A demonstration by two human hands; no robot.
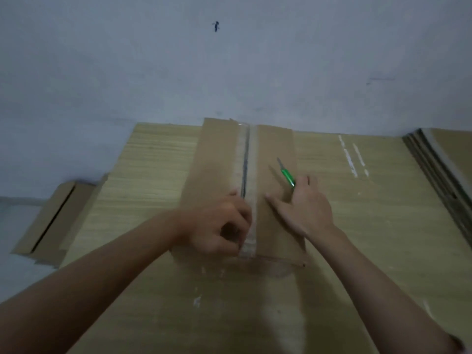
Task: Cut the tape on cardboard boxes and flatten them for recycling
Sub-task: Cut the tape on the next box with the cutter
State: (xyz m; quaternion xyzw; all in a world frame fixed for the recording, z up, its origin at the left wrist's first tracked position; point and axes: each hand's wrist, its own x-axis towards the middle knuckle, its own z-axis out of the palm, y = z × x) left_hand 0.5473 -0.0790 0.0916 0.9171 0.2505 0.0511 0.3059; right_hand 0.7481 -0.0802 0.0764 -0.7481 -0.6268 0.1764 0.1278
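A long brown cardboard box point(217, 159) lies on the wooden table point(143, 175), its top seam covered by clear tape point(251, 154) with a dark slit running down the middle. My left hand point(221, 226) has its fingers curled at the near end of the seam, gripping the edge of the left flap. My right hand point(304, 208) rests on the right flap with its index finger stretched flat, while it holds a green-handled knife point(287, 176) whose blade points away toward the wall.
Flattened cardboard point(439, 162) is stacked at the table's right edge. Another taped box point(51, 221) lies lower at the left, beside the table. A pale wall point(229, 60) stands right behind the table. White tape scraps point(353, 159) mark the tabletop.
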